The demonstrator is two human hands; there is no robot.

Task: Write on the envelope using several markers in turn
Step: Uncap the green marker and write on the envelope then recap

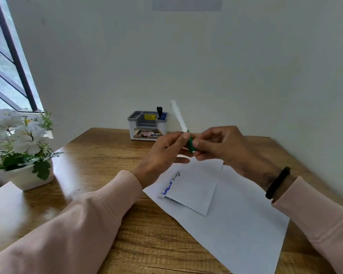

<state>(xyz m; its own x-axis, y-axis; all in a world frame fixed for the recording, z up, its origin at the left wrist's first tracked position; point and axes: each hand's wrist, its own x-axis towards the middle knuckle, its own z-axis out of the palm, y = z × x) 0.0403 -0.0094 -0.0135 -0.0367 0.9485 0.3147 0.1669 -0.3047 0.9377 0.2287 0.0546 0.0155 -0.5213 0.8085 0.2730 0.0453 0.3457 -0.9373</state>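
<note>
A white envelope (192, 191) lies on a larger white sheet (240, 230) on the wooden desk, with blue and dark writing along its left edge. Above it I hold a white marker (179, 116) with a green cap (191, 144), barrel slanting up and back. My left hand (166, 149) pinches the barrel just above the cap. My right hand (220, 146) pinches the green cap from the right. At the back, a black marker (159, 111) and a blue marker (163, 116) stand in a grey and white organiser (147, 125).
A white pot of white flowers (22, 147) stands at the desk's left side near a window. The wall runs close behind the organiser and along the right. A pale sheet (4, 206) lies at the near left corner.
</note>
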